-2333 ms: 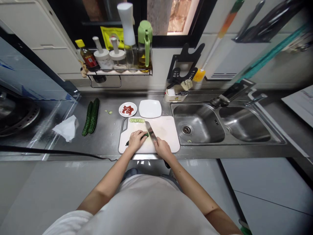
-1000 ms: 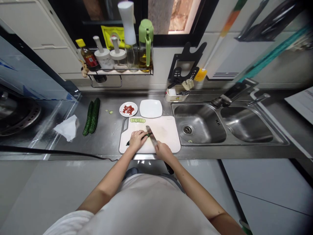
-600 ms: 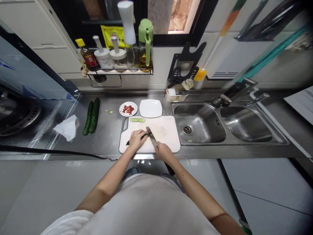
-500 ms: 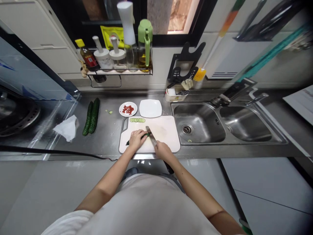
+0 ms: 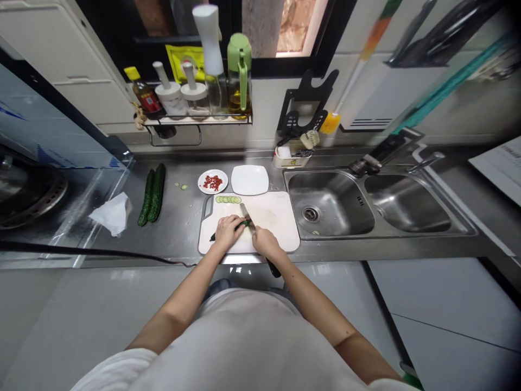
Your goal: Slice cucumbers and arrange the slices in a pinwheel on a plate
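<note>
knife (image 5: 245, 212) and right hand (image 5: 265, 242) have shifted forward and left since the earlier frame, in the head view. that hand's grip wraps the knife; the left hand (image 5: 228, 232) has its grip clamped over the cucumber (image 5: 213, 237) on the board (image 5: 280, 214). knife and left hand are close: a rolling cucumber could cause a cut.

Steel ctr (image 5: 179, 222) | cut. brd (image 5: 277, 217) | 2 cukes (image 5: 156, 194) (touching) | 2 plates (image 5: 249, 180) | wht paper (image 5: 112, 213)

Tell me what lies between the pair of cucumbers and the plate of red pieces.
Two small pale-green scraps lie on the counter between the cucumbers and that plate, as the head view shows.
</note>
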The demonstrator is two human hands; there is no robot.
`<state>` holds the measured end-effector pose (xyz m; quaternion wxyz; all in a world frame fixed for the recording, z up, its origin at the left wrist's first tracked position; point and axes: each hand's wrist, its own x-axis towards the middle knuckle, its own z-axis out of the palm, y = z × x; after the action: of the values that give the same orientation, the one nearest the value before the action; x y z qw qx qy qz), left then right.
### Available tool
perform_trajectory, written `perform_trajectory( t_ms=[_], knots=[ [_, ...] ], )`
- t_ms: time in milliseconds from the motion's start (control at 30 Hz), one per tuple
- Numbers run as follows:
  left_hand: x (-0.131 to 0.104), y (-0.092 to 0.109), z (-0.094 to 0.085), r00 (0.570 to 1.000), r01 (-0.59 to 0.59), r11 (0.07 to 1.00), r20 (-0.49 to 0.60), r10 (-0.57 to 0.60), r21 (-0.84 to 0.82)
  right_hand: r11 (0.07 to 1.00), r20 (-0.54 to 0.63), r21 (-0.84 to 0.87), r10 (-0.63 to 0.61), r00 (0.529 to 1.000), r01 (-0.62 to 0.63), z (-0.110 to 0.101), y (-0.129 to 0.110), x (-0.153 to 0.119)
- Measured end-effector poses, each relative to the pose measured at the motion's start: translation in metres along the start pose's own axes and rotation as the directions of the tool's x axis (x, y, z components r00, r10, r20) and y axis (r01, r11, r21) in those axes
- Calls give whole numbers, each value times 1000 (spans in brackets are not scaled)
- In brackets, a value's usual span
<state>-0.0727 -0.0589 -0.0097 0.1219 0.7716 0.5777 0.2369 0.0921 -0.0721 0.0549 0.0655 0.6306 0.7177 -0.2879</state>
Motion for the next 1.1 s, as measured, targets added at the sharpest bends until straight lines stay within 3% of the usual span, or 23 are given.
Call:
perform_trajectory(
  t_ms=[300, 833, 1100],
  knots=[
    [0, 0, 0, 1000, 11, 1000, 11, -11, 6, 999, 67, -43, 18, 998, -15, 3, 9, -21],
    [0, 1, 0, 1000, 10, 1000, 11, -10, 9, 1000, -1, -17, -5, 1000, 5, -6, -12, 9],
    [0, -1, 1, 999, 30, 1000, 29, -30, 5, 998, 65, -48, 31, 997, -28, 3, 1, -11]
  ],
)
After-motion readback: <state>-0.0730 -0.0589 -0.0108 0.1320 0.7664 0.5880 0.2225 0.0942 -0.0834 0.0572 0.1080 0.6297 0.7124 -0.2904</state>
